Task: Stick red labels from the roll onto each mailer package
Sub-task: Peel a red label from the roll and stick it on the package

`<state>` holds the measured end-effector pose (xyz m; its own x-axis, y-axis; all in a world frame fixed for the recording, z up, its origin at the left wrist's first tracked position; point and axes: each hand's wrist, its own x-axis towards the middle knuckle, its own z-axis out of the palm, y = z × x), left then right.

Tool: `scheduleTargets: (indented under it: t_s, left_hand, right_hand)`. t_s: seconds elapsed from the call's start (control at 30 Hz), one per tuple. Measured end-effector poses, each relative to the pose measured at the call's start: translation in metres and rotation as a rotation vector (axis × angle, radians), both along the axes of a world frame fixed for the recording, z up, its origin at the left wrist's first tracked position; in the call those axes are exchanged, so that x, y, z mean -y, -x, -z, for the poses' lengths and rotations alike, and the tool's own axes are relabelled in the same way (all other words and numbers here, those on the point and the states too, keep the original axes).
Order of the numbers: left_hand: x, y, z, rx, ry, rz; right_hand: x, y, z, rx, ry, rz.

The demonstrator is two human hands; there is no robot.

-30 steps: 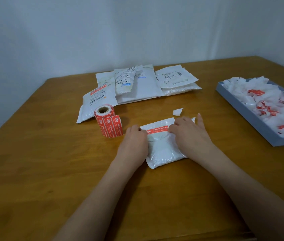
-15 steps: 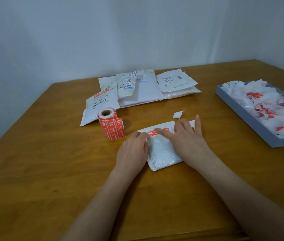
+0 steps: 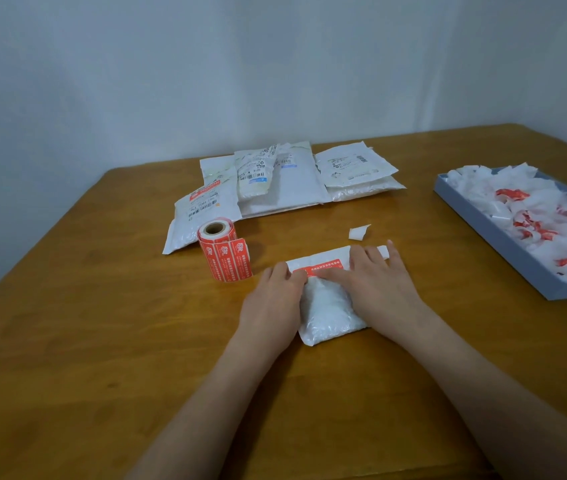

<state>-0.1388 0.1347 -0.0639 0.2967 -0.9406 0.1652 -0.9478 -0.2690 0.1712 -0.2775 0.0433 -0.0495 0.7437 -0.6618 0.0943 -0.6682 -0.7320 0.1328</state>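
The mailer package [image 3: 327, 306], a small white padded pouch, lies flat on the wooden bench [image 3: 102, 358] just below the middle of the frame, with a red label [image 3: 322, 267] stuck across its far end. The left hand [image 3: 271, 303] rests against the package's left edge, its fingers loosely bent and its fingertips touching the label's left end. The right hand [image 3: 379, 285] lies palm-down over the package's right side, its fingers straight and spread, pressing on the pouch and the right part of the label. Just left of the package, the roll of red labels [image 3: 225, 252] stands on end, its cardboard core facing up and a strip of labels hanging down its front. A small scrap of white backing paper [image 3: 359, 233] sits on the bench just beyond the right hand. Further back, at the centre of the frame, a pile of white mailers [image 3: 282, 183] overlap one another, several bearing printed barcode labels. At the right edge, a grey tray [image 3: 504, 237] holds a heap of crumpled white and red paper scraps [image 3: 535, 209].
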Motion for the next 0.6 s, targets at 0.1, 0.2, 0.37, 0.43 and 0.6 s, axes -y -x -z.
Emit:
scheduleTargets:
  t_s: [0.1, 0.2, 0.37, 0.43, 0.6]
  left_hand:
    - [0.0008, 0.0007, -0.0011, -0.032, 0.012, -0.002]
    - [0.001, -0.0001, -0.0015, -0.061, 0.031, -0.011]
    - [0.0011, 0.0012, 0.0016, -0.085, 0.026, -0.074]
    - [0.0004, 0.0003, 0.0023, -0.1, 0.018, -0.068]
    - [0.0, -0.0002, 0.0004, -0.04, -0.079, -0.008]
  right_hand:
    - [0.0023, -0.0004, 0.0005, 0.022, -0.023, 0.025]
    - [0.0047, 0.0003, 0.0021, 0.047, -0.022, 0.034]
    - [0.004, 0.0015, -0.0014, 0.009, 0.015, 0.027]
    - [0.0026, 0.0022, 0.0005, 0.011, 0.015, 0.036]
    - [0.0014, 0.0037, 0.0048, 0.029, -0.004, 0.028]
